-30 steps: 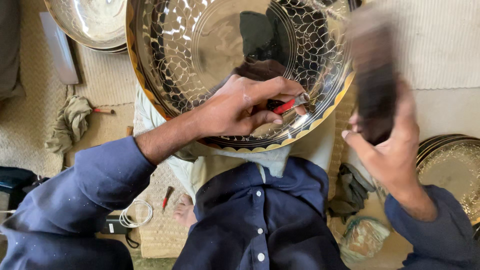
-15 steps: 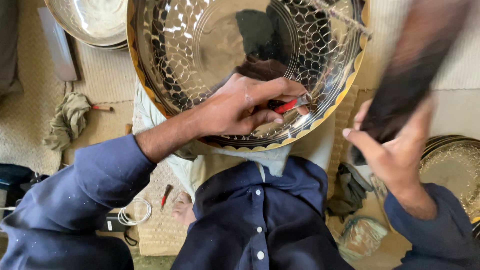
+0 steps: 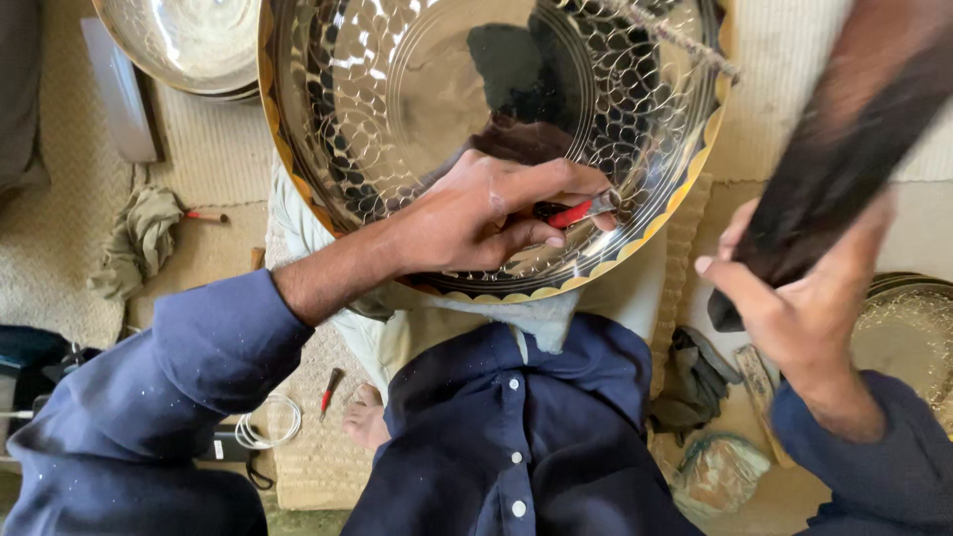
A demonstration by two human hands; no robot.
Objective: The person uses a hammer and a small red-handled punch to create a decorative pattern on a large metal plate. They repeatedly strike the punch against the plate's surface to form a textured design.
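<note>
A large round metal tray (image 3: 417, 89) with a scale-like pattern and a gold scalloped rim leans on my lap. My left hand (image 3: 476, 213) rests on its lower part and pinches a small red-handled chisel (image 3: 576, 210), its tip against the patterned band near the rim. My right hand (image 3: 794, 298) grips a dark wooden mallet (image 3: 844, 159), raised and blurred to the right of the tray, above the chisel's level.
Another shiny metal bowl (image 3: 189, 45) lies at the top left, a patterned brass plate (image 3: 908, 337) at the right edge. A crumpled cloth (image 3: 139, 238), a small red tool (image 3: 330, 389), a wire coil (image 3: 268, 425) and a bare foot (image 3: 365, 422) are on the woven mat.
The mallet in my right hand has swung up and tilted to the right. My left hand and the chisel have stayed in place on the tray.
</note>
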